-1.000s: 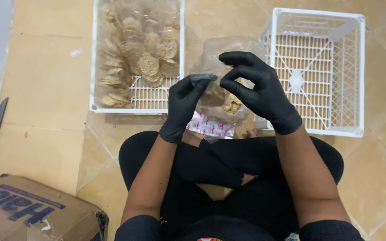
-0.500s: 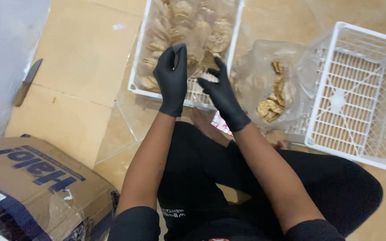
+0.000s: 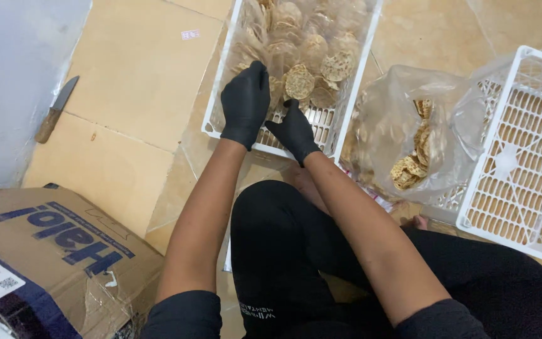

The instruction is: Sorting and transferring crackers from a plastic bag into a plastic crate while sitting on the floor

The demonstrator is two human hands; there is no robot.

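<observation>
Both my hands wear black gloves and reach into a white plastic crate [image 3: 339, 135] lined with clear plastic and full of round brown crackers [image 3: 337, 63]. My left hand [image 3: 244, 103] rests palm down on the crackers at the crate's near left. My right hand [image 3: 293, 130] lies just beside it, fingers closing on one round cracker [image 3: 299, 81]. A clear plastic bag [image 3: 403, 125] holding several crackers [image 3: 412, 160] lies on the floor to the right, free of both hands.
A second white crate [image 3: 522, 163] stands at the right, partly under the bag. A knife with a wooden handle [image 3: 56, 110] lies on the tiled floor at the left. A cardboard box [image 3: 45, 251] sits at the lower left. My black-clad legs fill the bottom.
One second ago both hands held the clear bag in front of me. The bag now lies at the right, and both hands have moved into the cracker crate.
</observation>
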